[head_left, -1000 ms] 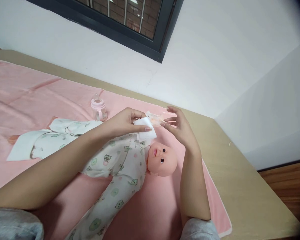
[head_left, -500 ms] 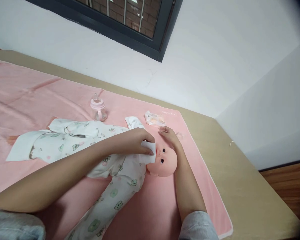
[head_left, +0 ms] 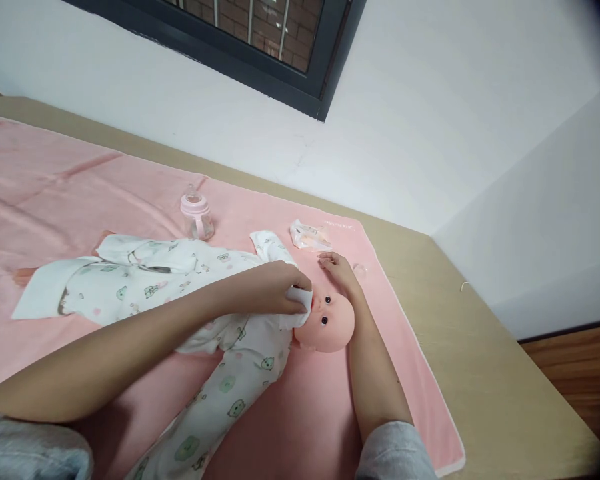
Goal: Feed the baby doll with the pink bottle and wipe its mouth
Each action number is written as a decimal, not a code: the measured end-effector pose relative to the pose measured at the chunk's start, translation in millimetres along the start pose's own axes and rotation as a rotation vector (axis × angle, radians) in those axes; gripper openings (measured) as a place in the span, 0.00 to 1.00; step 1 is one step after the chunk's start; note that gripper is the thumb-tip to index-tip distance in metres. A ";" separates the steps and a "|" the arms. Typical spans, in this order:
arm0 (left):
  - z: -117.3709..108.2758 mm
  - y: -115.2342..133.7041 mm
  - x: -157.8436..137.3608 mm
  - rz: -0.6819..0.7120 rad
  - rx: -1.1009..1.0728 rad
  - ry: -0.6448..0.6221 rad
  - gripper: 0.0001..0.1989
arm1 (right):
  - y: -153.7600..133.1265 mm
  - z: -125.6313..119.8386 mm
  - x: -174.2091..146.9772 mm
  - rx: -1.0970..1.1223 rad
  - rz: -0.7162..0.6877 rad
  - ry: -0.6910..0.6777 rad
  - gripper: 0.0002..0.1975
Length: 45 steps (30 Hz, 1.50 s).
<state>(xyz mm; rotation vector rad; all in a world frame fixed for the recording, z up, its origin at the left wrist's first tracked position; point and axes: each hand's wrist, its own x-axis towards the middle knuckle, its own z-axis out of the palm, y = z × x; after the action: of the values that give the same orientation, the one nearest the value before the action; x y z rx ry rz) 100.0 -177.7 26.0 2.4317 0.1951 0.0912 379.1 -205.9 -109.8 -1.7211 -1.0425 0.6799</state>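
A baby doll (head_left: 333, 330) lies on its back, head to the right, in a white sleepsuit (head_left: 230, 330) printed with green animals. My left hand (head_left: 279, 285) reaches across its chest and pinches a folded white tissue (head_left: 300, 299). The tissue rests against the doll's mouth and chin, hiding part of the lower face. My right hand (head_left: 337, 272) lies beyond the doll's head with fingers extended and nothing held in them. Its forearm runs along the crown of the head.
A pink blanket (head_left: 300, 420) covers much of the wooden table (head_left: 460, 353). A baby bottle with a pink collar (head_left: 197, 217) stands behind the doll. A clear plastic packet (head_left: 310, 235) and a small transparent object (head_left: 360, 269) lie near my right hand. Wall and window are behind.
My left hand has shifted slightly to the right and tilted, with the tissue still at the doll's mouth. My right hand has hardly moved.
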 end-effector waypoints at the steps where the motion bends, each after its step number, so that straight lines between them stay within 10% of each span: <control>1: 0.1 0.2 0.1 -0.003 0.003 0.000 0.09 | 0.8 0.1 0.5 0.000 -0.003 0.003 0.15; 45: 0.8 -10.1 2.8 0.001 0.239 0.157 0.06 | 17.2 1.0 9.5 0.055 -0.046 0.036 0.11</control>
<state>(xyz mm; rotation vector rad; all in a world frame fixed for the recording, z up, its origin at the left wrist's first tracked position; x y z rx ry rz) 101.6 -170.2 19.0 2.6638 0.2904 0.2742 388.5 -199.8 -126.0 -1.6511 -1.0265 0.6404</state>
